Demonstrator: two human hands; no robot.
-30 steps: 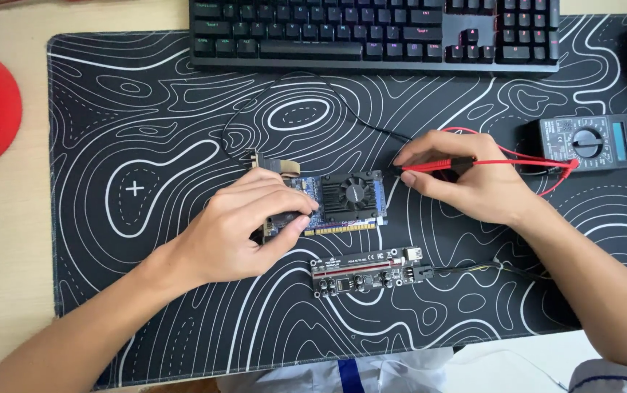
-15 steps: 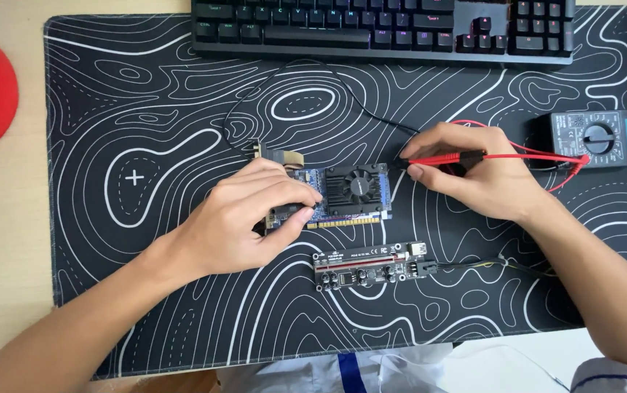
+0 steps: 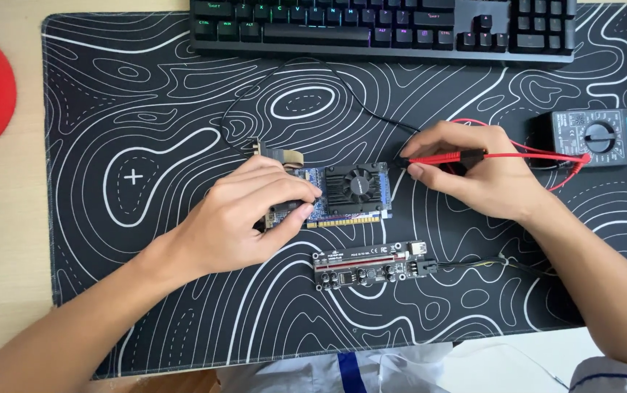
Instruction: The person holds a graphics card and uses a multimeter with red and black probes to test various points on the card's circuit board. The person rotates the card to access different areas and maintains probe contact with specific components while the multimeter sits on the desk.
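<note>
Head view: my left fingers [image 3: 295, 200] gripped the card [image 3: 342, 193]; right fingers [image 3: 419, 171] pinched the red probe [image 3: 441, 157], needing steady tip contact.

One camera sat on the person's head and looked almost straight down at the counter [image 3: 8, 240] from close up. The keyboard [image 3: 383, 29] lay far, the arms came in from the near edge.

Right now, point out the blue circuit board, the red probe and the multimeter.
blue circuit board [image 3: 350, 191]: head view, on its black fan.
red probe [image 3: 437, 157]: head view, on its red shaft.
multimeter [image 3: 599, 136]: head view, on its dial.
</note>
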